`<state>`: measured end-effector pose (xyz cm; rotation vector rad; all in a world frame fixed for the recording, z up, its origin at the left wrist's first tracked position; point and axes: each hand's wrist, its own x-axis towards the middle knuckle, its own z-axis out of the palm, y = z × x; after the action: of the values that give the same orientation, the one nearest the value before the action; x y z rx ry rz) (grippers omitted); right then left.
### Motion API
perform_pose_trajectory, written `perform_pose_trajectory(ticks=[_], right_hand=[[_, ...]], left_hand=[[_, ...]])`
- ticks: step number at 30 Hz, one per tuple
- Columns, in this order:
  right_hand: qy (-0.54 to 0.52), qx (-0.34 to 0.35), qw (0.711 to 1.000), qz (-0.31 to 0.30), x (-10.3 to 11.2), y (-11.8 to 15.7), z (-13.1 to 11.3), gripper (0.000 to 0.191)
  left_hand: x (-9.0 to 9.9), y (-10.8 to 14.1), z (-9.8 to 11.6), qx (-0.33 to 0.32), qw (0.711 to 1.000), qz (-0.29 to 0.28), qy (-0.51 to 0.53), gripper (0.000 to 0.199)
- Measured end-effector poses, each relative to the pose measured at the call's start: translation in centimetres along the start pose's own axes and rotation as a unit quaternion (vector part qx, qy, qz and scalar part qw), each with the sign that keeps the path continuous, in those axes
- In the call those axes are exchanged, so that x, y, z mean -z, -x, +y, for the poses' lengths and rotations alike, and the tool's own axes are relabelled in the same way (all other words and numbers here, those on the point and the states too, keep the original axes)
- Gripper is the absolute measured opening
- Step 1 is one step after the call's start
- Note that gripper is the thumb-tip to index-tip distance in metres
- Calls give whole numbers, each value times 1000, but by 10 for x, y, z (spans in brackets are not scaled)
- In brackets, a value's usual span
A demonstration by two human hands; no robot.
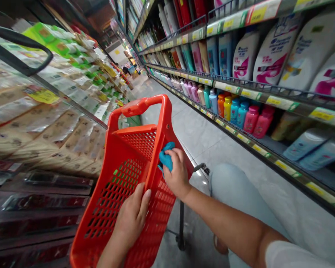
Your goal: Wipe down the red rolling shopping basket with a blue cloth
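Note:
A red plastic shopping cart with perforated walls stands tilted across the middle of the view. My left hand grips the cart's near side rim, thumb and fingers closed over the edge. In my right hand is a bunched blue cloth, pressed against the outer side of the cart below its handle. Part of the cloth is hidden by my fingers. Inside the cart, green shows through the holes of the far wall.
Shelves of shampoo bottles and smaller coloured bottles run along the right. Stacked packaged goods line the left, close to the cart. My bent knee is beside the cart; a wheel rests on the tiled floor.

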<state>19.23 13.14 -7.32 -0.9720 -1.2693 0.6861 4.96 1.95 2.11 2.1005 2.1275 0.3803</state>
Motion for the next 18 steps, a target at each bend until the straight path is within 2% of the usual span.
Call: perform_pose_trajectory(ticks=[1, 3, 6, 9, 11, 13, 15, 18], right_hand=[[0, 21, 999, -31, 3, -1, -4, 42], [27, 36, 995, -87, 12, 5, 4, 42], [81, -6, 988, -131, 26, 28, 48, 47], [92, -117, 986, -80, 33, 47, 95, 43], [93, -167, 981, -32, 31, 46, 111, 34], [95, -173, 980, 3, 25, 32, 112, 34], [88, -152, 984, 20, 16, 15, 101, 46], [70, -83, 994, -9, 1, 4, 87, 68]], left_hand=[[0, 0, -3, 2, 1000, -3, 7, 37], [0, -1, -8, 13, 1000, -6, 25, 40], [2, -5, -9, 40, 997, -15, 60, 41], [5, -10, -5, 53, 994, -24, 93, 37], [6, -14, -3, 55, 993, -20, 105, 36], [6, -16, -2, 54, 992, -20, 108, 35], [6, -17, -1, 50, 993, -22, 107, 35], [6, -17, -1, 41, 993, -20, 108, 35]])
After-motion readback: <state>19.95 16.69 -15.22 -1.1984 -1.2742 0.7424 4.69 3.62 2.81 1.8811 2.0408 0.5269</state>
